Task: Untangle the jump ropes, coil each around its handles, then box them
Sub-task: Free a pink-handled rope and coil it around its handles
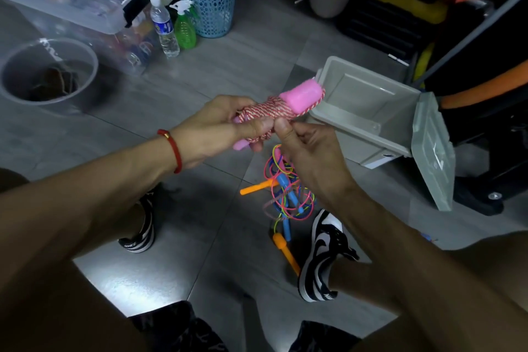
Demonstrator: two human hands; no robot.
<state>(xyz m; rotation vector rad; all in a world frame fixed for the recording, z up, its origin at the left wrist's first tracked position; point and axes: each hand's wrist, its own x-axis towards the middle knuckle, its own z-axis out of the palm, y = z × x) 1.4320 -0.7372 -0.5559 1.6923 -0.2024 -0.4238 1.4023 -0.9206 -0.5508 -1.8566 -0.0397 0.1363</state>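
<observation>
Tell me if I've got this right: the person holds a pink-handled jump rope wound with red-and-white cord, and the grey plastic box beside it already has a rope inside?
Not quite. The head view shows the grey plastic box open and holding nothing. The pink-handled jump rope, wound with red-and-white cord, is held in both hands, left hand and right hand.

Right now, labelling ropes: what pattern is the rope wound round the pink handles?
Red-and-white twist on the rope, head view.

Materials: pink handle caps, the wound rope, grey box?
Pink handle cap: looks like foam, matte and soft-edged. Wound rope: twisted red-white cord, probably cotton or similar fibre. Grey box: moulded plastic, smooth with slight sheen.
</observation>
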